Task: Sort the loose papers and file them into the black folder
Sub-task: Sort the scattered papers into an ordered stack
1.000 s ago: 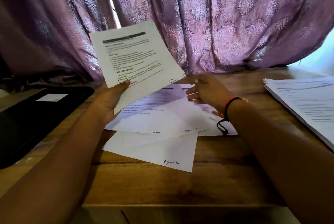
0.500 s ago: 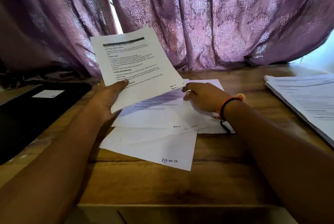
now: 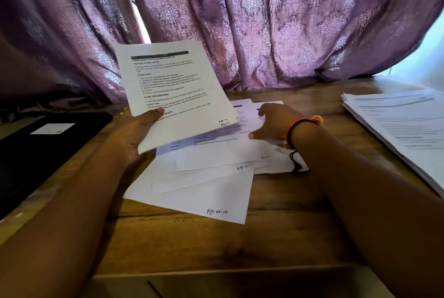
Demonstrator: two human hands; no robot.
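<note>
At centre frame, the left hand [image 3: 134, 134] grips a few printed white sheets [image 3: 173, 91] raised above the wooden counter [image 3: 276, 237]. The right hand [image 3: 274, 122] rests spread on the loose white papers [image 3: 204, 177]. The flat black folder [image 3: 36, 148] lies at left.

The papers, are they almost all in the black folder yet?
Not yet. The left hand holds a few sorted pages. The right hand rests on the loose sheets spread on the table. Another stack waits at right. The black folder lies closed at left, so filing remains.
</note>
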